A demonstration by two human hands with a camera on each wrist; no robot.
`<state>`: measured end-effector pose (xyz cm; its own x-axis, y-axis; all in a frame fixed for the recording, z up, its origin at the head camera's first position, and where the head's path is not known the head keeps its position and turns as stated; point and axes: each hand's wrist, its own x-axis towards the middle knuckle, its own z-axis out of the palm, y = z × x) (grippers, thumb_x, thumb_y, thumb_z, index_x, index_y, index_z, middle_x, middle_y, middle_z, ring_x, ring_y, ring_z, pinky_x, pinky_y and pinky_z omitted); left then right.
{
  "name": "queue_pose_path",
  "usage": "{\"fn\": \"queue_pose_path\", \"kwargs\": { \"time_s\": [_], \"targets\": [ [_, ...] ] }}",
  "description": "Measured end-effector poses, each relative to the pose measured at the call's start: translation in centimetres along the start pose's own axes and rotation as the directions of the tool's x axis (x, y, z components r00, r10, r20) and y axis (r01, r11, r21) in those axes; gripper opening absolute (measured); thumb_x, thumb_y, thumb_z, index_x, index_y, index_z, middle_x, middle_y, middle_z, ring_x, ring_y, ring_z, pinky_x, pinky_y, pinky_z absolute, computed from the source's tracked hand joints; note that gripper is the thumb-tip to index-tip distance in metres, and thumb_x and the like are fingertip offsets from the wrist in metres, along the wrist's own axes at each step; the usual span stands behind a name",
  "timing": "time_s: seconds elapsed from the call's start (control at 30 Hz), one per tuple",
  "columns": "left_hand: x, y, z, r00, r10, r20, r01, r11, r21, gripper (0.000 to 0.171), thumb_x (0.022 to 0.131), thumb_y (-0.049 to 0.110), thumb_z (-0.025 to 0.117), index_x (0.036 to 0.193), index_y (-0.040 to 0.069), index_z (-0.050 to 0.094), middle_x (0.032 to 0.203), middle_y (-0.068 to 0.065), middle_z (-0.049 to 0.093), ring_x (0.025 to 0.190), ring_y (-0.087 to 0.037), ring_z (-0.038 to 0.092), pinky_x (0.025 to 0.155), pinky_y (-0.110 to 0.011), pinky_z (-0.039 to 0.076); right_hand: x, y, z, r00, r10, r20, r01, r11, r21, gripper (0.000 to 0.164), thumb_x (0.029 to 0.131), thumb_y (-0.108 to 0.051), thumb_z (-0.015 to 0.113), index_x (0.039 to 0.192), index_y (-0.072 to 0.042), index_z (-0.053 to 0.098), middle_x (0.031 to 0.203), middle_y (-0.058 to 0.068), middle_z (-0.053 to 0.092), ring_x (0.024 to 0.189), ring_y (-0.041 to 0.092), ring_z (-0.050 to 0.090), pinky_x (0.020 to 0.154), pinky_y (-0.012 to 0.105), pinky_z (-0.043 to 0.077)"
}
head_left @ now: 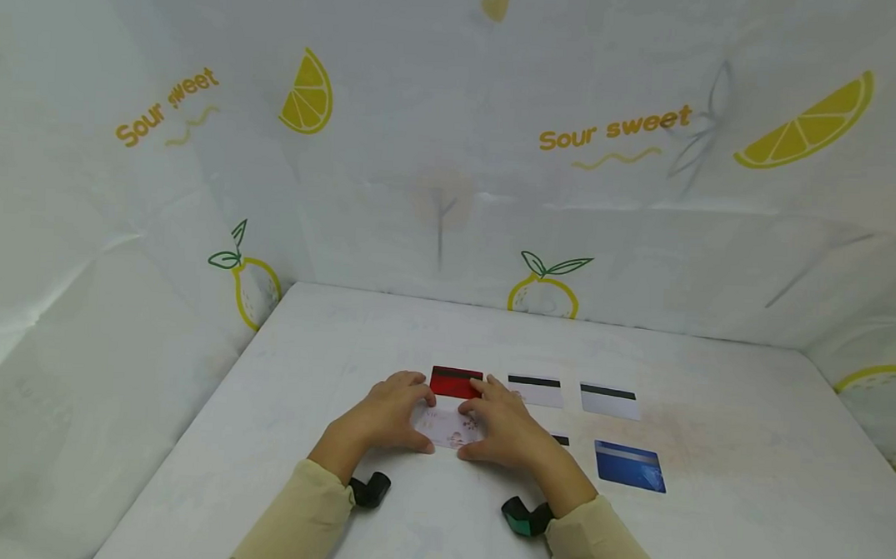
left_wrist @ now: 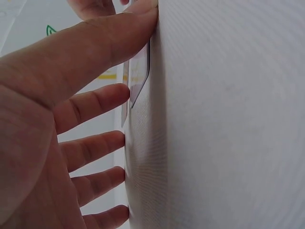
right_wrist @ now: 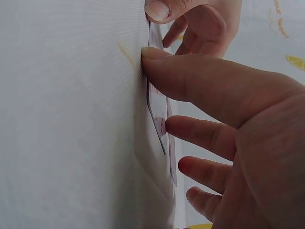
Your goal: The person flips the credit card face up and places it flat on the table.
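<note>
A white card with a faint pink print (head_left: 447, 430) lies on the white table (head_left: 324, 366), near its middle front. My left hand (head_left: 421, 420) pinches its left end between thumb and fingers. At the right end my right hand (head_left: 473, 422) does the same. In the left wrist view the thumb (left_wrist: 119, 33) presses the card's (left_wrist: 139, 71) near edge, and the other fingertips touch the table behind it. The right wrist view shows what look like two thin cards (right_wrist: 156, 114), slightly offset and raised off the table between thumb (right_wrist: 190, 76) and fingers.
A red card (head_left: 456, 383) lies just behind the hands. Two white cards with black stripes (head_left: 536, 391) (head_left: 609, 401) lie to its right, and a blue card (head_left: 630, 466) nearer. Another card (head_left: 561, 439) is mostly hidden by the right hand. Lemon-print sheets (head_left: 454, 146) wall three sides.
</note>
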<state>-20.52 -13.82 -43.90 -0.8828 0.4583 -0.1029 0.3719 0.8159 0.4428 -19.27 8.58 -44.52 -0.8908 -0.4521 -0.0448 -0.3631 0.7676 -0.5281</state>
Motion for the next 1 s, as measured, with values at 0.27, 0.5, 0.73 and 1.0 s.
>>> {"fn": "queue_pose_path", "kwargs": {
  "time_s": [0.27, 0.5, 0.73, 1.0],
  "targets": [
    [-0.1, -0.1, -0.2, 1.000, 0.001, -0.009, -0.001, 1.000, -0.006, 0.049, 0.071, 0.038, 0.088, 0.111, 0.023, 0.065, 0.148, -0.011, 0.044, 0.141, -0.031, 0.035, 0.112, -0.054, 0.032, 0.1, -0.2, -0.1, 1.000, 0.024, 0.007, -0.024, 1.000, -0.006, 0.049, 0.073, -0.032, 0.086, 0.117, -0.018, 0.069, 0.154, 0.012, 0.039, 0.149, 0.038, 0.018, 0.113, 0.069, 0.017],
    [0.0, -0.2, -0.3, 1.000, 0.009, -0.014, -0.009, 1.000, -0.017, 0.044, 0.077, 0.041, 0.082, 0.111, 0.020, 0.065, 0.147, -0.010, 0.046, 0.139, -0.030, 0.038, 0.112, -0.053, 0.033, 0.0, -0.3, -0.2, 1.000, 0.030, 0.001, -0.030, 1.000, 0.009, 0.047, 0.075, -0.032, 0.084, 0.117, -0.020, 0.068, 0.156, 0.011, 0.038, 0.150, 0.038, 0.018, 0.113, 0.068, 0.015],
    [0.5, -0.5, -0.7, 1.000, -0.012, 0.020, 0.015, 0.995, -0.103, 0.037, 0.088, 0.042, 0.071, 0.116, 0.019, 0.062, 0.134, -0.003, 0.057, 0.130, -0.024, 0.049, 0.107, -0.048, 0.041, 0.1, 0.2, -0.4, 0.998, 0.050, -0.032, -0.047, 0.996, 0.075, 0.038, 0.084, -0.031, 0.076, 0.120, -0.022, 0.065, 0.155, 0.006, 0.039, 0.150, 0.035, 0.019, 0.112, 0.065, 0.025],
    [2.5, -0.8, -1.8, 0.998, -0.066, -0.002, 0.065, 0.981, -0.182, 0.044, 0.091, 0.039, 0.068, 0.127, 0.016, 0.058, 0.133, -0.003, 0.059, 0.127, -0.024, 0.052, 0.107, -0.049, 0.041, 1.7, 0.8, -1.7, 0.995, 0.073, -0.072, -0.068, 0.996, 0.059, 0.041, 0.087, -0.028, 0.074, 0.124, -0.018, 0.063, 0.152, 0.012, 0.042, 0.148, 0.038, 0.022, 0.112, 0.064, 0.027]
  ]
}}
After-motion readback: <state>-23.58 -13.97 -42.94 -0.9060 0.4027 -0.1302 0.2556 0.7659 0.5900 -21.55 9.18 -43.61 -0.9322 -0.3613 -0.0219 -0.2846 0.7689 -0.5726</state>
